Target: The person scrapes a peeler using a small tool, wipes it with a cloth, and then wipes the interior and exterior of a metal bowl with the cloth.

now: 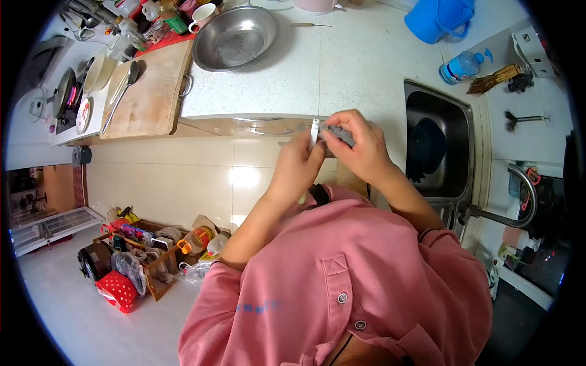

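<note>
Both of my hands are close together in front of my chest, near the front edge of the counter. My left hand is closed around a narrow white stick-like object, whose squared end points up past the thumb. What kind of thing it is I cannot make out. My right hand pinches a crumpled grey wad, which looks like a scouring pad or cloth, beside the white object. My fingers partly hide both things, so whether they touch is unclear.
On the counter stand a metal basin, a wooden cutting board with a ladle, and a blue pitcher. At right is a dark sink with a faucet, near a blue pump bottle. A cluttered crate sits lower left.
</note>
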